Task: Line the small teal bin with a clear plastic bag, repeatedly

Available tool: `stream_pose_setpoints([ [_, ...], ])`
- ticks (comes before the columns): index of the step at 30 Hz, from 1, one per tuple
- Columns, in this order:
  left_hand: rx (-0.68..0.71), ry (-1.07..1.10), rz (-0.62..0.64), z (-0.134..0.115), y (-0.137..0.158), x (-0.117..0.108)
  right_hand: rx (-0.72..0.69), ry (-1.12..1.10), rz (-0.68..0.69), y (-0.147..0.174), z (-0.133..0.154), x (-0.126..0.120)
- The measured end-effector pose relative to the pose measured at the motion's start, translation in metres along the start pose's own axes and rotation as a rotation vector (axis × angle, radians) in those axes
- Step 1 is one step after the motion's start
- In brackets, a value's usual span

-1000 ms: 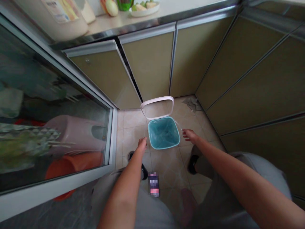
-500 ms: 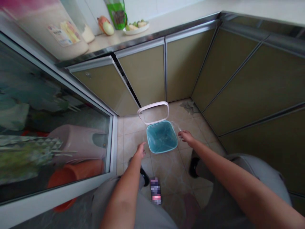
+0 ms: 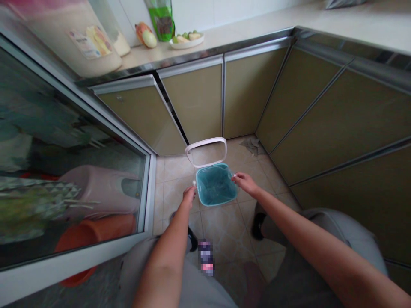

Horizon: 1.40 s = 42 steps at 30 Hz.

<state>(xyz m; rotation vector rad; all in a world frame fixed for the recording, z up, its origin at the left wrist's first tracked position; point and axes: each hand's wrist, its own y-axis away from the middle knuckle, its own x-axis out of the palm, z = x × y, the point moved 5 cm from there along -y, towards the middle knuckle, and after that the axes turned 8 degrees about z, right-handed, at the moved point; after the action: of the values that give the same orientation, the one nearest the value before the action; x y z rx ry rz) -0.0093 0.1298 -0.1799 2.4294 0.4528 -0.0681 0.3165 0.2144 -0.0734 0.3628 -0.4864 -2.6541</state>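
In the head view, a blue-green bin (image 3: 212,205) stands on the tile floor (image 3: 224,231), in front of the cupboard doors (image 3: 195,94) and between the person's dark shoes (image 3: 257,226). A thin clear bag (image 3: 215,185) seems to line the inside of the bin. I can see soft folds down in there, so getting the bag in looks mostly done.

The right hand (image 3: 245,183) is at the right side of the bin. Its fingers are close together and seem to pinch a bit of the clear bag near the rim. The left hand (image 3: 189,194) is just beside the left side. A small pale bit shows at its fingertips and may be the bag too, but I cannot tell for sure if that hand holds it.

A pale pink ring (image 3: 205,142) stands tipped up at the back of the bin. It is not down on the rim, so that part is not done yet. The edge of the bag does not look smooth and flat all the way around, so I think that is left too.

A blurred dark thing (image 3: 206,256) lies on the floor near one shoe. I cannot tell what it is.
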Motion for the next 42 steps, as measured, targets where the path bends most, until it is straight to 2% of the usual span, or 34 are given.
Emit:
stream_pose_setpoints([
  [4,0.069,-0.067,-0.03,-0.007,0.01,-0.002,0.06,0.07,0.055,0.004,0.001,0.003],
  [8,0.158,-0.204,-0.083,-0.011,0.025,-0.01,0.176,0.314,0.187,0.018,-0.005,0.003],
  [13,0.205,-0.275,-0.045,-0.006,0.053,-0.026,0.208,0.564,0.32,0.038,-0.006,0.001],
  [18,0.275,-0.329,-0.021,-0.014,0.084,-0.043,0.217,0.537,0.362,0.051,0.011,-0.006],
  [26,0.416,-0.205,-0.069,-0.065,0.131,-0.06,0.086,0.348,0.284,0.077,0.058,-0.025],
  [34,0.463,-0.08,-0.054,-0.104,0.194,-0.066,-0.103,0.249,0.107,0.113,0.101,-0.035],
  [38,0.513,0.008,-0.023,-0.14,0.227,-0.08,-0.197,0.163,0.063,0.136,0.129,-0.051],
  [42,0.654,0.068,0.032,-0.188,0.274,-0.094,-0.288,0.129,0.036,0.172,0.167,-0.074],
])
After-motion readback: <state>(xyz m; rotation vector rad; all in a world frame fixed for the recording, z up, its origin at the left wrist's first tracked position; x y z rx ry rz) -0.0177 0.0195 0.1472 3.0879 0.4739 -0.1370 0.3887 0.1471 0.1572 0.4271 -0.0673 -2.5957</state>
